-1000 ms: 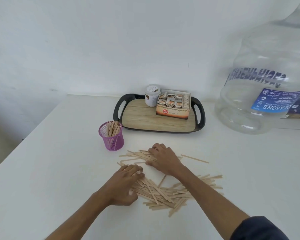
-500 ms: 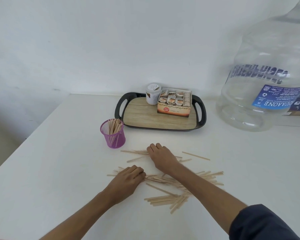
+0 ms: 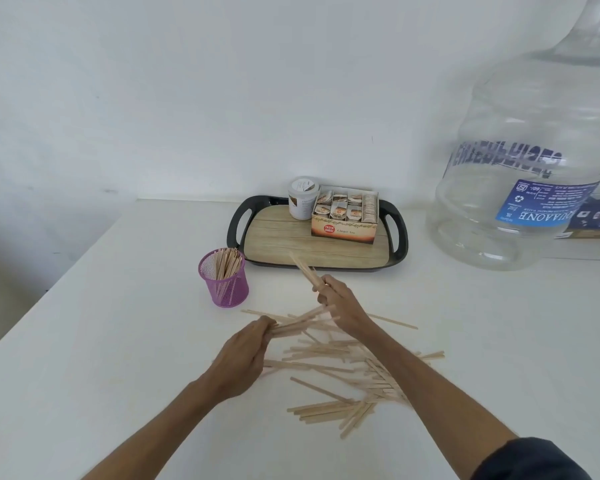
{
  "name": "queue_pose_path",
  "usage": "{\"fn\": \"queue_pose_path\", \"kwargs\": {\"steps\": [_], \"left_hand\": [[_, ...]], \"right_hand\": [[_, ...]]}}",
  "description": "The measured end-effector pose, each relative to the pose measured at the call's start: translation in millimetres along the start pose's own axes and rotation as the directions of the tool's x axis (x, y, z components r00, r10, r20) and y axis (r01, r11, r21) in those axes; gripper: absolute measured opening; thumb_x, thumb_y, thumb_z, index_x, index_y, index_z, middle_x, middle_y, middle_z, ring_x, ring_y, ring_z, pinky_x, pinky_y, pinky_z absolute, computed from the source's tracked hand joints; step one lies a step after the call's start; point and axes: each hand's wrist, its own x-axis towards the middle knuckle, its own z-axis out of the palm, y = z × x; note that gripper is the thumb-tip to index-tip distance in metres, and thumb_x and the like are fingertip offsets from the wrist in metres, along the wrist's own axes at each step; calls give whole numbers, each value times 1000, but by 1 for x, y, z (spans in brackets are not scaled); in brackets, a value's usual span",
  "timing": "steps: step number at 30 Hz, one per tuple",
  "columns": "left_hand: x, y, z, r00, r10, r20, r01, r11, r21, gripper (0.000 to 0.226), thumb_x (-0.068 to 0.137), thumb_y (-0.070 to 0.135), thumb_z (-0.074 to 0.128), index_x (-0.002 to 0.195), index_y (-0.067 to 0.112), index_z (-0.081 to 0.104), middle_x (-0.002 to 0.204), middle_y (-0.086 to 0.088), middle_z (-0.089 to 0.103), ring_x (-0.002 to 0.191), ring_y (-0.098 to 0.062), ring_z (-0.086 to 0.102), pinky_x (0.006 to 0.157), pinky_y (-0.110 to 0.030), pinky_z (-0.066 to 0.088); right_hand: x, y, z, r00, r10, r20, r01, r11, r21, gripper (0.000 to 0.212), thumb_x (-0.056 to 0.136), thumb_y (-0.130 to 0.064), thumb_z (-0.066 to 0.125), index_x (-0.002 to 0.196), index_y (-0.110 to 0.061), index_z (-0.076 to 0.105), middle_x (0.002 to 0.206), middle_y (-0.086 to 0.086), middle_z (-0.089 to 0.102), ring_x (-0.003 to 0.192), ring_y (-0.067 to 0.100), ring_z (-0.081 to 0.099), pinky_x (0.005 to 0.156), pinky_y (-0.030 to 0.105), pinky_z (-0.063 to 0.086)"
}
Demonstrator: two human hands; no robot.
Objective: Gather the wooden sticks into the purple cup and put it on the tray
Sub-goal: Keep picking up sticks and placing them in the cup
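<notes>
A purple mesh cup (image 3: 225,284) stands upright on the white table, holding several wooden sticks. Behind it to the right lies a black tray (image 3: 400,237) with a wood-look floor. Many loose wooden sticks (image 3: 340,372) are scattered on the table in front of me. My right hand (image 3: 338,301) is lifted off the table and shut on a small bundle of sticks that points up and left toward the tray's front rim. My left hand (image 3: 245,355) grips the ends of several sticks at the left of the pile.
On the tray stand a white lidded jar (image 3: 302,199) and an open box of tea sachets (image 3: 345,216). A large clear water bottle (image 3: 527,161) sits at the right. The table's left edge runs diagonally past the cup. A white wall stands behind.
My right hand has risen from the table with a bundle of sticks. My left hand has closed on sticks at the pile's left. The pile is more spread out.
</notes>
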Motion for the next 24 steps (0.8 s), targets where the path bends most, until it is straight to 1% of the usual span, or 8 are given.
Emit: {"fn": "queue_pose_path", "kwargs": {"steps": [3, 6, 8, 10, 12, 16, 20, 24], "left_hand": [[11, 2, -1, 985, -172, -20, 161, 950, -266, 16, 98, 20, 34, 84, 21, 42, 67, 12, 42, 62, -7, 38, 59, -23, 32], [24, 5, -1, 926, -376, -27, 303, 786, -538, 23, 94, 22, 32, 81, 7, 43, 71, 5, 45, 69, -13, 42, 68, -26, 37], [35, 9, -2, 907, -422, 1, 330, 708, -624, 21, 93, 18, 31, 76, 12, 42, 64, 11, 42, 62, -10, 35, 59, -20, 33], [47, 13, -5, 903, -430, 18, 322, 647, -692, 14, 86, 18, 36, 73, 15, 41, 58, 12, 37, 57, -8, 28, 51, -18, 29], [58, 16, -7, 899, -439, 6, 309, 624, -718, 15, 83, 20, 46, 69, 17, 42, 56, 12, 37, 53, -6, 29, 49, -17, 29], [78, 22, -6, 851, -524, -39, 307, 556, -773, 46, 81, 27, 76, 55, 20, 39, 49, 4, 32, 46, -11, 26, 45, -21, 28], [88, 28, 7, 823, -556, -120, 237, 527, -816, 55, 85, 37, 73, 54, 9, 38, 46, 0, 29, 44, -14, 24, 45, -24, 29], [82, 30, 30, 791, -589, -165, 233, 539, -809, 51, 89, 30, 70, 57, 1, 42, 47, -3, 36, 44, -12, 31, 45, -21, 33]], "right_hand": [[1, -5, -5, 998, 35, -57, -28, 992, 126, 33, 102, -15, 33, 75, -13, 51, 58, -6, 38, 51, 9, 30, 48, 18, 27], [1, -14, -8, 993, 53, -101, -28, 971, 238, 32, 94, -22, 34, 65, -15, 44, 50, -10, 31, 48, 10, 22, 41, 16, 22], [0, -20, -9, 992, 48, -120, -12, 959, 283, 30, 86, -34, 38, 62, -17, 39, 48, -10, 29, 46, 9, 20, 40, 17, 20], [-2, -24, -10, 990, 15, -142, 27, 957, 290, 39, 90, -44, 44, 62, -18, 37, 50, -8, 28, 45, 9, 19, 41, 20, 20], [-2, -30, -11, 982, -22, -188, 75, 957, 280, 46, 92, -44, 56, 59, -20, 34, 49, -5, 27, 43, 11, 20, 41, 21, 21], [-2, -39, -9, 927, -4, -375, 122, 949, 291, 49, 87, -26, 69, 56, -8, 37, 50, 4, 24, 43, 14, 19, 43, 25, 23], [-9, -34, 3, 813, 26, -582, 202, 924, 324, 51, 92, -16, 64, 54, -13, 30, 50, 3, 23, 46, 15, 19, 45, 29, 19], [-19, -16, 19, 778, 15, -628, 205, 939, 276, 60, 95, -14, 62, 50, -24, 23, 44, -11, 21, 44, 10, 17, 44, 26, 16]]}}
